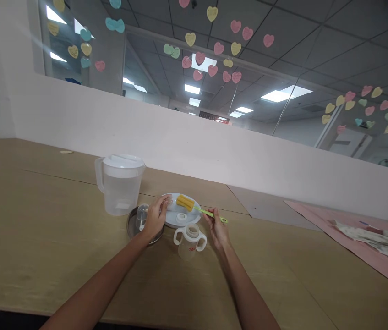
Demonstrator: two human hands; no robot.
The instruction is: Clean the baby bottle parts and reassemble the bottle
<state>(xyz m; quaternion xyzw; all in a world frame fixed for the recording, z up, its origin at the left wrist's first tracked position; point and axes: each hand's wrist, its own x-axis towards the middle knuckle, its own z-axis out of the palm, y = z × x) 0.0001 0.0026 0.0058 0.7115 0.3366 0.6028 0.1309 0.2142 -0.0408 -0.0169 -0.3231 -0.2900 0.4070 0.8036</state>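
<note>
1. Two bare hands of mine are over the counter (59, 238). The fingers of my right hand (219, 230) are clamped around the green handle (204, 211) of a sponge brush (184, 202), near its far end.
2. The fingers of my left hand (156, 218) curl at the left edge of the plate (172, 217). Something clear shows by their tips, but I cannot tell whether they pinch it.
3. The brush's yellow head is above the plate, pointing left; contact with the plate is unclear. I judge the brush light, its handle fairly stiff, its sponge soft and easily squashed. The handle is the place to grip, nearer the head for more control.
4. Lower on the plate lies a white ring (181, 217), probably light and best pinched by its rim.
5. Just in front, upright, stands the two-handled cup (187, 250), its mouth uncovered. It looks light, and its smooth wall could slip when wet, so I would hold it by a side handle.
6. Beneath my left hand, a round metal tray (133, 225) holds a clear cap (142, 212).
7. Beyond that stands the lidded pitcher (121, 195), likely the heaviest thing here.
</note>
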